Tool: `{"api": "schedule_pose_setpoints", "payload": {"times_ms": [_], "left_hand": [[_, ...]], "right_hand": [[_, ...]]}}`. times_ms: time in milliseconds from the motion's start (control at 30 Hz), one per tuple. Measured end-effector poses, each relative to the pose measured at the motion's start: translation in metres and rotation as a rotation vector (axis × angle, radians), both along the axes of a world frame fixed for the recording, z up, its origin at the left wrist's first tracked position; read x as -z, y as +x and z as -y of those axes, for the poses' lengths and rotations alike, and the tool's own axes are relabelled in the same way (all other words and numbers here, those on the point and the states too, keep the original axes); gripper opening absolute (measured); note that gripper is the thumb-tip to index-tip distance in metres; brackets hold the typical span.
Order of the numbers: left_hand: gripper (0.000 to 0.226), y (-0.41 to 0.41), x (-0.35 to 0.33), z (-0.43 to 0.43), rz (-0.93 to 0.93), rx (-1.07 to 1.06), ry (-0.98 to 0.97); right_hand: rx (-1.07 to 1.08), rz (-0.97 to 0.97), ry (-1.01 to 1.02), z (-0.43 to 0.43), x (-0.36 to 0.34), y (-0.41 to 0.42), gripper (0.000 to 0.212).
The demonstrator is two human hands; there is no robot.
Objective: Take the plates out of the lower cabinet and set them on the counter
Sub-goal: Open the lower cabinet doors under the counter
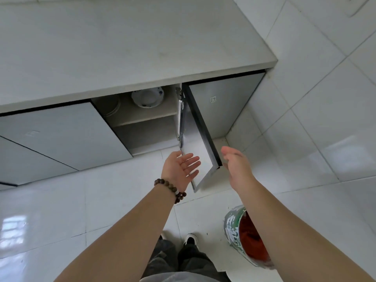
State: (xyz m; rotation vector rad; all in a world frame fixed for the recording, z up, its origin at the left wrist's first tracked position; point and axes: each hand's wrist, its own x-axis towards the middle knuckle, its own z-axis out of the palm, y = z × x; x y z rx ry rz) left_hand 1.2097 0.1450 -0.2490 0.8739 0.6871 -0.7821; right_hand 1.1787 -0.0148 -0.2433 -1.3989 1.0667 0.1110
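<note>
Plates sit on the upper shelf of the open lower cabinet, under the tabletop. I see one white plate with blue marks, and a paler stack in shadow to its left. Door swung out. Left hand: palm up, fingers loosely spread, empty, just before the door's inner face. Right hand: fingers straight and together, empty, beside the door's outer edge. I cannot tell whether either hand touches the door.
</note>
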Motion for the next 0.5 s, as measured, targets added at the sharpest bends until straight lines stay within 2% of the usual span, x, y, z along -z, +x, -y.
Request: {"api": "schedule_pose_setpoints", "payload": {"times_ms": [100,200,367,500], "left_hand": [[0.040,0.003,-0.013,-0.016,0.108,-0.085,0.072],[0.036,0.003,-0.026,-0.039,0.227,-0.166,0.161],[0.028,0.000,-0.036,-0.090,0.380,-0.254,0.380],[0.030,-0.005,-0.038,-0.136,0.417,-0.315,0.496]], "right_hand": [[0.012,0.156,0.123,-0.017,-0.015,0.009,0.026],[-0.089,0.250,0.209,-0.041,-0.025,0.018,0.021],[-0.321,0.277,0.211,-0.091,-0.025,0.036,0.021],[-0.415,0.273,0.273,-0.137,-0.025,0.049,0.022]]}}
